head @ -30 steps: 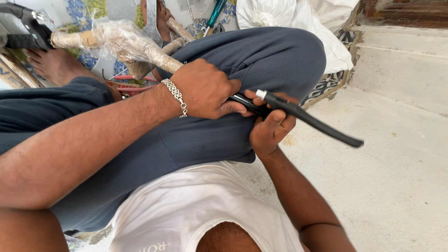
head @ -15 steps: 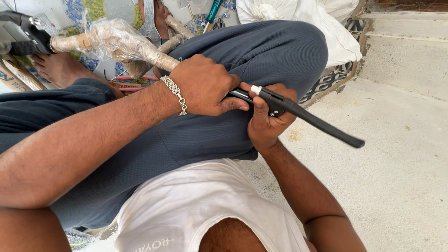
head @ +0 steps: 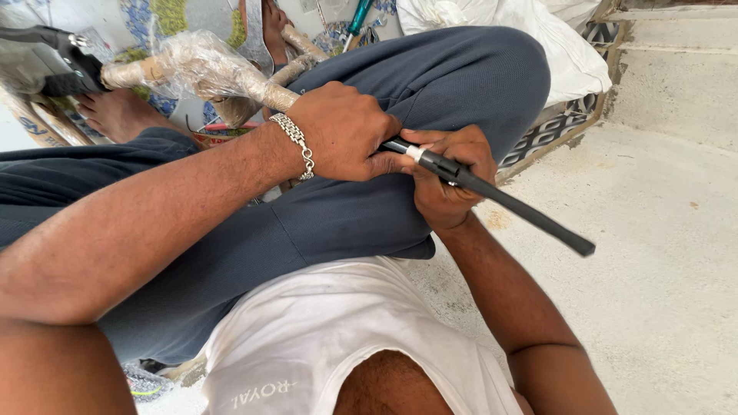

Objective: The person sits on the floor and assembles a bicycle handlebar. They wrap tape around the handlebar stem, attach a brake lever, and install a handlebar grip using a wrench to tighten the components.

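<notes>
rod: long thin black rod [head: 523, 211], matte, straight, with a short white band near the held end; it runs from the hands down and right, free end hanging over the concrete floor [head: 653, 253].
rod position: held end sits on top of the raised knee, between the two hands; angled downward to the right.
wrapped end: past the left hand the piece continues up-left as a tan tube wrapped in clear plastic film [head: 192, 69], crinkled and glossy; can't tell how it joins the black rod, the hand covers that part.
left hand: left hand [head: 346, 131] closed in a fist over the rod, knuckles up, touching the right hand's fingers; silver chain bracelet [head: 298, 142] on the wrist.
right hand: right hand [head: 446, 177] wrapped under and around the rod just beside the white band, thumb on top, grip tight.
legs: dark blue trousers [head: 430, 84], knee bent up under the hands.
torso: white shirt [head: 323, 338] at the bottom of view.
background: bare foot [head: 115, 111] on a patterned mat, green-handled tool [head: 357, 17] at top, white cloth bundle [head: 530, 31] behind the knee.
</notes>
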